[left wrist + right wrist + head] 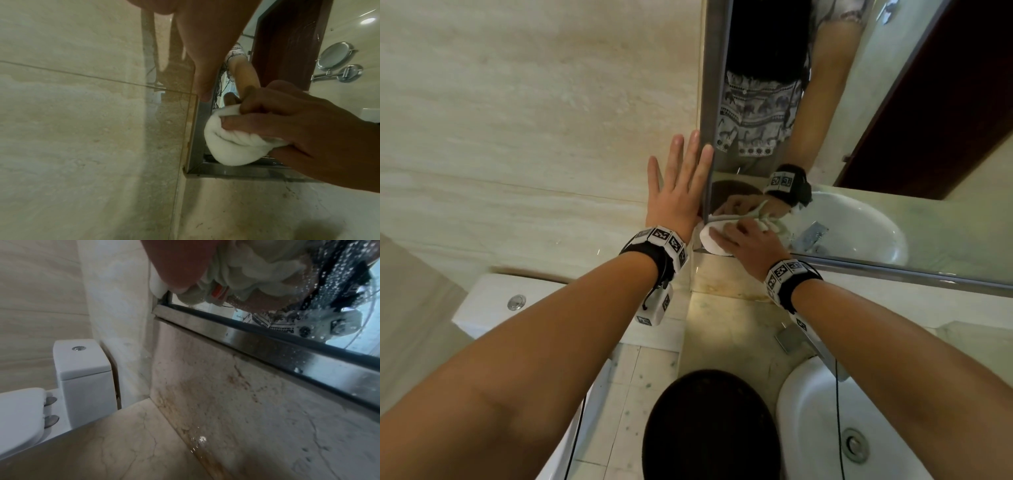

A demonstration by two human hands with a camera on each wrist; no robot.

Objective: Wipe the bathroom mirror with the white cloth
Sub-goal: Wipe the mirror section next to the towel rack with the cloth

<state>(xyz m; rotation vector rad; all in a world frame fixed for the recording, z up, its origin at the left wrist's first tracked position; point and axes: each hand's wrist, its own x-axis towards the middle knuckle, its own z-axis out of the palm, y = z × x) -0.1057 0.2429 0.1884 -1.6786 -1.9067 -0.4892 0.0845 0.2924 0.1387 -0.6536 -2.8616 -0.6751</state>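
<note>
One grip (pixel 748 240) around white cloth (pixel 714 240).

Your right hand (pixel 176 264) fills the top of the frame, pressing the bunched white cloth (pixel 246 272) against the lower left corner of the steel-framed bathroom mirror (pixel 267 340). Water droplets speckle the glass. An orange patch, perhaps a label, shows in the cloth's folds. Below runs a stained beige marble backsplash (pixel 226 394). At left stands a white ceramic toilet tank (pixel 82 366).
</note>
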